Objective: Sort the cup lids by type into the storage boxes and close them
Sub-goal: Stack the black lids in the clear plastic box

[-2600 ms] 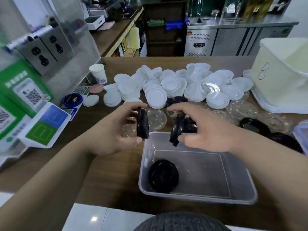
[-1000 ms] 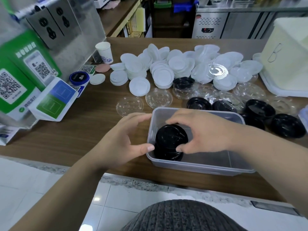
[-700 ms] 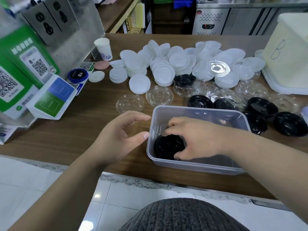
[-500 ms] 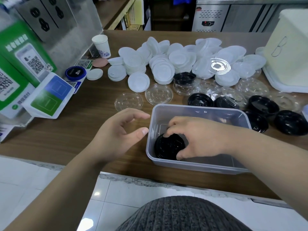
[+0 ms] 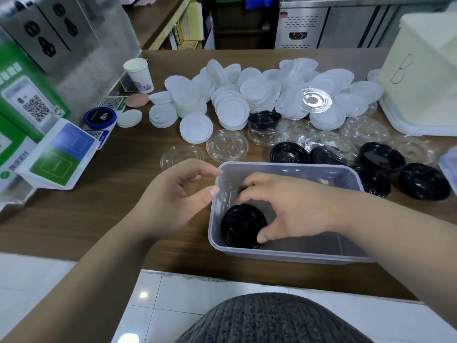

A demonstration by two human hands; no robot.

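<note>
**Early stage: black lids going into the open storage box.**
The right hand (image 5: 291,206) curls thumb and fingers round a stack of black lids (image 5: 243,225) in the near left corner of the storage box (image 5: 284,165). The left hand (image 5: 173,201) hovers beside the box's left wall, fingers loosely apart, holding nothing. Most of the work appears to be left: loose black lids (image 5: 424,181), clear lids (image 5: 226,146) and white lids (image 5: 232,110) lie unsorted on the counter (image 5: 99,206), and the box is uncovered.
</note>
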